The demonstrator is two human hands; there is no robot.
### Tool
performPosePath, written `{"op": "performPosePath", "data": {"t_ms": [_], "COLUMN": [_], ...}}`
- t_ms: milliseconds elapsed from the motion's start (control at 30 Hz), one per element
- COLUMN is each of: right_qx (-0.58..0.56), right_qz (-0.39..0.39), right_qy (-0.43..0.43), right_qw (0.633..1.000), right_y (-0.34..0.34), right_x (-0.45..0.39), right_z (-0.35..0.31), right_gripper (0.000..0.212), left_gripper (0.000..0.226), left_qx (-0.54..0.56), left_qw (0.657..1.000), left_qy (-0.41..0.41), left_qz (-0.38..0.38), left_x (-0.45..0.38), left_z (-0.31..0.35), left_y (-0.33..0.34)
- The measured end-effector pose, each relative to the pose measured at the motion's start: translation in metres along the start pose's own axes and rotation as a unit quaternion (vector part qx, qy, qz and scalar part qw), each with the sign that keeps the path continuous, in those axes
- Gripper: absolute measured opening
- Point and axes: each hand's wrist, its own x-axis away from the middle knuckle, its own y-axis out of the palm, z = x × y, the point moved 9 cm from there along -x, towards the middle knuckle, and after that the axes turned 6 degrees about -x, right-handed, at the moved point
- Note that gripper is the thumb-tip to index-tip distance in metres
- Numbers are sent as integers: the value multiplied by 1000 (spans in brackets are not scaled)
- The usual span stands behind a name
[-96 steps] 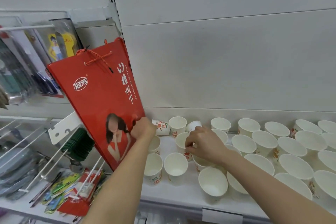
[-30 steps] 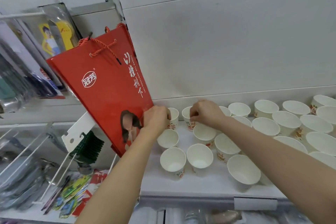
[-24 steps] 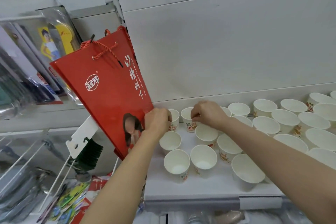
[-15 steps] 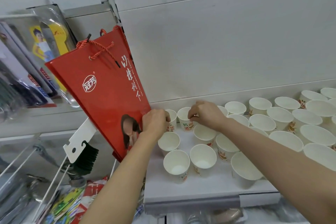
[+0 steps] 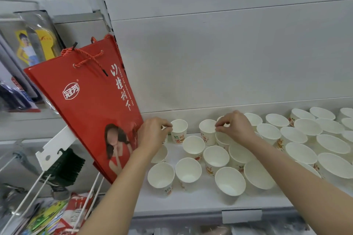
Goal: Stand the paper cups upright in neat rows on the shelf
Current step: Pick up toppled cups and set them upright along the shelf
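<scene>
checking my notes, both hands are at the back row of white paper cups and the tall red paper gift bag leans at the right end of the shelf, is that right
Not quite. The head view shows the tall red paper gift bag leaning at the left end of the white shelf, not the right. The rest holds: the left hand and right hand are both at the back row of white paper cups.

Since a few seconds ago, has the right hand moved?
Yes. The right hand has gone from the middle cups back toward the wall, now pinching the rim of a back-row cup.
</scene>
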Motion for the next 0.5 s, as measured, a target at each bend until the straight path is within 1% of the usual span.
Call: {"op": "performPosePath", "data": {"t_ms": [67, 200, 300, 400, 500], "right_qx": [17, 46, 106, 157, 180], "right_qz": [-4, 4, -25, -53, -68], "right_qy": [-19, -30, -31, -22, -29], "right_qw": [1000, 998, 994, 986, 981], "right_y": [1, 3, 13, 25, 33], "right_x": [3, 0, -5, -10, -13], "right_z": [-4, -16, -25, -26, -28], "right_gripper": [6, 7, 11, 18, 14], "left_gripper": [12, 11, 11, 16, 16], "left_qx": [-7, -6, -11, -57, -100], "left_qw": [1000, 999, 997, 993, 990], "left_qy": [12, 20, 23, 19, 4], "left_qz": [-28, -48, -70, -101, -101], "left_x": [1, 7, 11, 13, 10], "left_z": [18, 36, 48, 59, 60], "left_y": [8, 18, 27, 38, 42]}}
